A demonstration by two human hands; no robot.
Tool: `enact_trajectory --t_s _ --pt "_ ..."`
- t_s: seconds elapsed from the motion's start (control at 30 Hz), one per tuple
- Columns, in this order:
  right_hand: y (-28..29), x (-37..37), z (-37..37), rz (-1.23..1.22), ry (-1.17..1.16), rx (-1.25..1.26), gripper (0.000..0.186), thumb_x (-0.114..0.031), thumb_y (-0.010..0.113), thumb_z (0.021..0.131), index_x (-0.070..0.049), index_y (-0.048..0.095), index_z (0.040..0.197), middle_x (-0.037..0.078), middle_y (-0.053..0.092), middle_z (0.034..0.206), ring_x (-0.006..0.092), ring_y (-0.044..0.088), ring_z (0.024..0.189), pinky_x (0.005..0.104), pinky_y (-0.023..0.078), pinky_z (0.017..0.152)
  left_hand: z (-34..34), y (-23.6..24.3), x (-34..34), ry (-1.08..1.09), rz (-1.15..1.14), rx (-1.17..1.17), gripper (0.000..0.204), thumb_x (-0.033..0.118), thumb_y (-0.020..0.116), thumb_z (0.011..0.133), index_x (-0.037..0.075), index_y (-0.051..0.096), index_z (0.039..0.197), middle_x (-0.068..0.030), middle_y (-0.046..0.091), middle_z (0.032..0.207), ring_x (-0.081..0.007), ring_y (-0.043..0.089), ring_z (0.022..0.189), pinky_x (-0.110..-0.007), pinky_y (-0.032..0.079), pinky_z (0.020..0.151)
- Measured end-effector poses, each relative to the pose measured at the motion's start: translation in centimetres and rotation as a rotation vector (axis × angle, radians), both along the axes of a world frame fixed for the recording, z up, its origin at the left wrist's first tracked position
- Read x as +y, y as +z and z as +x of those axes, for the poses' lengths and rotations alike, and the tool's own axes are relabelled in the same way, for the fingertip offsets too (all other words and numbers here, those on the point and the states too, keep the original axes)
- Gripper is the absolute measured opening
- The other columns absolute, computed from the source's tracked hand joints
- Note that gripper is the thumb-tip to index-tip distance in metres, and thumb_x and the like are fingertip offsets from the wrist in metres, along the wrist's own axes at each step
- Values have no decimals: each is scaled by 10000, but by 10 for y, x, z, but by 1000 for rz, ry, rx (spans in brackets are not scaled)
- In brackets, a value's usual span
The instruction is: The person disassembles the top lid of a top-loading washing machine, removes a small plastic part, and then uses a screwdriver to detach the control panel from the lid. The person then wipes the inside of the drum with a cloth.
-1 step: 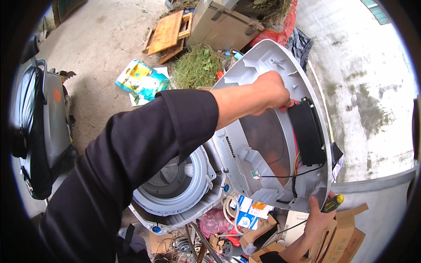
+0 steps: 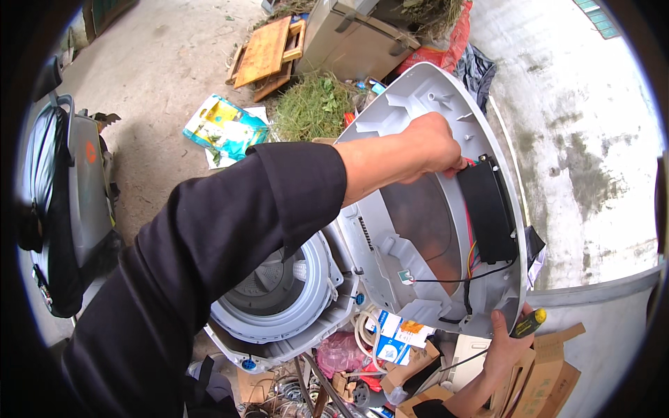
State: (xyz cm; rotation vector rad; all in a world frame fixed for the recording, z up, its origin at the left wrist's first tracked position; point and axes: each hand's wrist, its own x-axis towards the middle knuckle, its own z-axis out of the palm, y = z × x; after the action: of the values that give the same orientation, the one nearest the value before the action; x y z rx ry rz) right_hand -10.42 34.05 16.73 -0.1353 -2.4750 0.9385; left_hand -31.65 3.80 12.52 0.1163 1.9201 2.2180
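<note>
A grey washing machine top cover stands tipped up, its underside facing me. Across it reaches my left hand, closed, fingertips at the upper end of a black control box. Red wire shows beside these fingertips; what they pinch is hidden. My right hand grips the cover's lower corner, thumb on the inside. The same hand holds a screwdriver with a yellow and black handle, its thin shaft pointing down left. Coloured wires and a black cable run below the box. Left of the cover sits the open washing machine tub.
Cardboard boxes, a coiled white hose and loose parts lie below the cover. A whitewashed wall rises at the right. Dry grass, a plastic packet and wooden boards lie beyond; a grey case stands left.
</note>
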Motion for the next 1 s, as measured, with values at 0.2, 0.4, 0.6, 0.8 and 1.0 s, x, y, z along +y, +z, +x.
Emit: enact_trajectory --t_s 0.2,0.4,0.6,0.8,1.0 --pt "0 -7 0 9 -24 21 495 -38 811 809 46 563 1229 93 628 1054 167 578 951 298 456 889 -6 -3 5 37 -284 223 232 220 784 859 -3 748 806 -96 703 730 -175 667 685 -355 517 640" --pt "-1 -6 -2 14 -24 14 519 -70 826 813 52 556 1239 88 627 1052 166 579 950 290 451 893 -8 -7 4 55 -342 334 246 239 809 842 2 755 802 -84 705 739 -178 661 674 -356 518 636" --pt "-1 -4 0 14 -43 29 496 -51 822 806 46 567 1220 93 624 1046 172 577 947 296 455 888 -9 -2 0 -75 105 -116 189 179 878 768 56 736 746 -30 655 691 -124 454 517 -299 363 481" --pt "-4 1 -2 17 -30 10 558 -81 813 838 74 517 1285 92 623 1097 169 583 984 293 446 928 -13 -8 1 -86 215 -184 174 164 880 768 64 737 764 -41 684 729 -101 377 491 -291 295 436" --pt "-3 0 0 12 -52 23 576 -97 827 827 70 519 1285 89 619 1093 164 585 985 291 454 919 -5 -15 4 -49 138 71 90 99 796 840 26 747 819 -72 727 812 -133 581 640 -305 468 595"
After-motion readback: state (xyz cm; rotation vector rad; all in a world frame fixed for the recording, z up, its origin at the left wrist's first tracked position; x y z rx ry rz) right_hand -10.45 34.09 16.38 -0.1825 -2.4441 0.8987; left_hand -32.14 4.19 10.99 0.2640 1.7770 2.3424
